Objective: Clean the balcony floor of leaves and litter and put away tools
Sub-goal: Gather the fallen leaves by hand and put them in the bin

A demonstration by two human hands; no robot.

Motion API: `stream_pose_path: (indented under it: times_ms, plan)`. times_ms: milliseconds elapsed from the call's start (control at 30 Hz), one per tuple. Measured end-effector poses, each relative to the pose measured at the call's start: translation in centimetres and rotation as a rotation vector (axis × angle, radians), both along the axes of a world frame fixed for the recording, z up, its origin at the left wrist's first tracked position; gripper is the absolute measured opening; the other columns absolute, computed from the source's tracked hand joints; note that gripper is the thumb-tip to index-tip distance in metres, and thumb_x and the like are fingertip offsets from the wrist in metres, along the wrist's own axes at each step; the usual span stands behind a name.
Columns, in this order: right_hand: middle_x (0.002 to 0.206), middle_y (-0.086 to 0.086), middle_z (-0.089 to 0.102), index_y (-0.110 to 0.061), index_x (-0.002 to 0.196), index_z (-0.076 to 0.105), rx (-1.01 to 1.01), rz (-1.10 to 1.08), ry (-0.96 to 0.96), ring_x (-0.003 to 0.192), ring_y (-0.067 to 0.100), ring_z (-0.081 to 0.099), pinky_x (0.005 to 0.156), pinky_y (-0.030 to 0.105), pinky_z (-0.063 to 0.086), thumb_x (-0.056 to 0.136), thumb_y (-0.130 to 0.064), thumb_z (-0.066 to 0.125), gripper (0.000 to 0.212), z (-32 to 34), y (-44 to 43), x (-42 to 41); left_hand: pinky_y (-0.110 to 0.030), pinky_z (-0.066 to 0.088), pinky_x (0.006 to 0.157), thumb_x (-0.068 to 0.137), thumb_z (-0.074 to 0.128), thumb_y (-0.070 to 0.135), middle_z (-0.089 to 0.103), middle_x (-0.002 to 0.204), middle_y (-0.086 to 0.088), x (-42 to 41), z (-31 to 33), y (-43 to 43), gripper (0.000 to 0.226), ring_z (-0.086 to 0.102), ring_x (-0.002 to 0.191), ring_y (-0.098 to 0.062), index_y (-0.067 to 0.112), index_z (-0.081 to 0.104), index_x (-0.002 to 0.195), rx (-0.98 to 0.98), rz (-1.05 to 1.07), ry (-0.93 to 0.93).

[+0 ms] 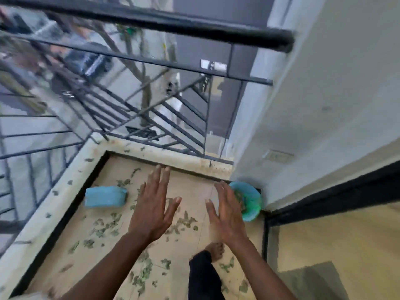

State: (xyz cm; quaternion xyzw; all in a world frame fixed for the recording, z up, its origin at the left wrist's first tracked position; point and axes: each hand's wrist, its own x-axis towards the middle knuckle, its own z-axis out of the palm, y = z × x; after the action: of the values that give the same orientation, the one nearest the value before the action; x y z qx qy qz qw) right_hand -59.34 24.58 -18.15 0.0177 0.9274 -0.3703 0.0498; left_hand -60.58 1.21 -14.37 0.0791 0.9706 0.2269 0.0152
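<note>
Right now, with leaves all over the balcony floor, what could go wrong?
1. The bare foot stands among loose leaves; it might slip, or tread on something sharp hidden there.
2. Some leaves lie on the ledge under the open railing; a careless sweep could push them over the edge.
3. The bag in the corner looks soft and open; it may tip and spill.

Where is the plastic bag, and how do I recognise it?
Follow the grey wall down to the corner by the railing ledge. There, just past the right hand, sits the bag. Unlike the flat blue block on the left, it is crumpled, open and green-tinged.
</note>
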Motion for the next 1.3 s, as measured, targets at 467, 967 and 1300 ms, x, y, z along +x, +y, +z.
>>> stream_pose_path:
  times_ms: [467,967,1300]
  plan:
    - [0.165,0.004,0.029,-0.023,0.157,0.037,0.104,0.827,0.174,0.152,0.022,0.028,0.121,0.045,0.032,0.102,-0.059,0.033,0.066,8.9,-24.7,11.0,-0.055,0.021,0.125,0.102,0.028,0.062,0.013,0.174,-0.011,28.2,8.8,-22.8,0.075,0.017,0.159,-0.031,0.02,0.025,0.164,-0.173,0.671,0.04]
    - [0.147,0.005,0.053,-0.016,0.144,0.055,-0.277,1.827,0.285,0.138,0.026,0.048,0.113,0.039,0.039,0.098,-0.023,0.057,0.047,10.2,-47.0,23.5,-0.058,0.022,0.126,0.098,0.058,0.042,0.014,0.173,-0.012,53.3,9.1,-22.3,0.081,0.015,0.159,-0.033,0.022,0.014,0.164,-0.18,1.639,-0.084]
    - [0.149,0.001,0.05,-0.023,0.145,0.053,-0.298,2.29,0.067,0.14,0.025,0.046,0.112,0.049,0.043,0.103,-0.033,0.048,0.043,7.6,-47.1,34.5,-0.054,0.02,0.126,0.094,0.033,0.06,0.008,0.174,-0.009,64.0,7.5,-8.2,0.082,0.012,0.16,-0.031,0.022,0.021,0.166,-0.029,2.251,-0.103]
